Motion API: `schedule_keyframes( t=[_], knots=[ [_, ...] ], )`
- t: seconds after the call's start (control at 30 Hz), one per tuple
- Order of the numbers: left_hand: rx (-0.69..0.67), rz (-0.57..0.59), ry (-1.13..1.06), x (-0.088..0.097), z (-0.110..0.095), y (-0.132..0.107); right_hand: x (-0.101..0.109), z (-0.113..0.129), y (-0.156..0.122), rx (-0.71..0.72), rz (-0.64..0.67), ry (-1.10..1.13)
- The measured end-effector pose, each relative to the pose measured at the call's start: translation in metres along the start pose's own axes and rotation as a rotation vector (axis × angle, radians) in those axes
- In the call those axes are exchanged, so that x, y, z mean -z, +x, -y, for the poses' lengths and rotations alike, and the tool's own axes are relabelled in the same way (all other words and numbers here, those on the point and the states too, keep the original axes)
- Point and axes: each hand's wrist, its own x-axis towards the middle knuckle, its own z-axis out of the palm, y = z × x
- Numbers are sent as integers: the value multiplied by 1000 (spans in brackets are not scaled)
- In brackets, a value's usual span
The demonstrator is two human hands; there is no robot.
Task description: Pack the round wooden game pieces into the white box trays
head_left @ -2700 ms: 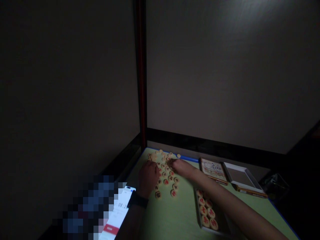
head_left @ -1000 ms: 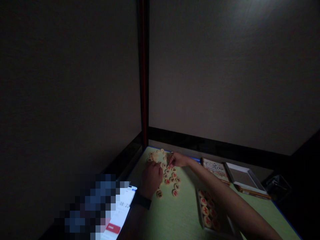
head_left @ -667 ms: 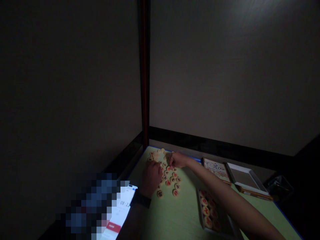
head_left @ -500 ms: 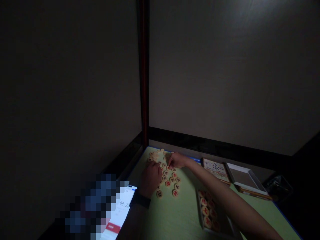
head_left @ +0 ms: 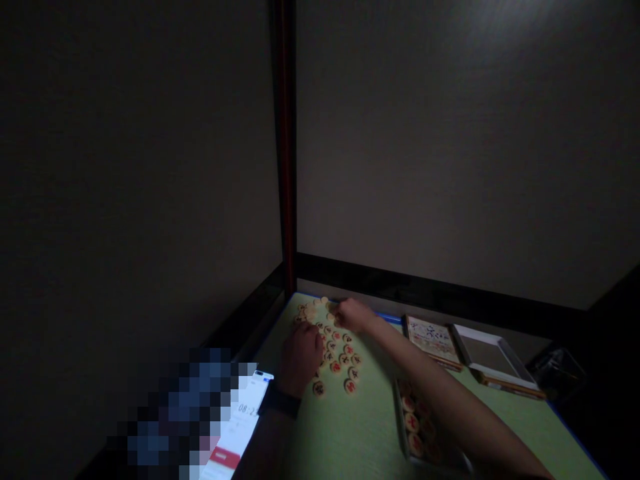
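Observation:
Round wooden xiangqi pieces (head_left: 336, 367) with red or dark characters lie scattered on the green tabletop (head_left: 345, 427). My left hand (head_left: 303, 352), with a dark band at the wrist, rests curled at the left side of the scatter; its fingertips and anything in them are hidden. Over the far right part of the scatter, my right hand (head_left: 354, 315) is closed with its fingers pointing down and left. Whatever it grips is covered by the hand. Beneath my right forearm, an open box (head_left: 403, 427) holds more pieces in rows, partly hidden by the arm.
A lit phone (head_left: 243, 417) showing a timer stands left of my left wrist. At the table's back right are a patterned box (head_left: 431, 339) and a white-edged tray-like lid (head_left: 495, 360). Clear plastic wrap (head_left: 557, 367) lies beyond. Walls (head_left: 450, 167) close in behind the table.
My right hand has moved slightly up and away, off a red-marked piece that now shows more fully. My left hand has barely shifted.

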Motion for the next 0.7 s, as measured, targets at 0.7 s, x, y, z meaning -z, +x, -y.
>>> schedule_keyframes(
  t=[0.7],
  knots=[
    [-13,3,-20,0,0,1,-2,0,10,64,130,303]
  ],
)
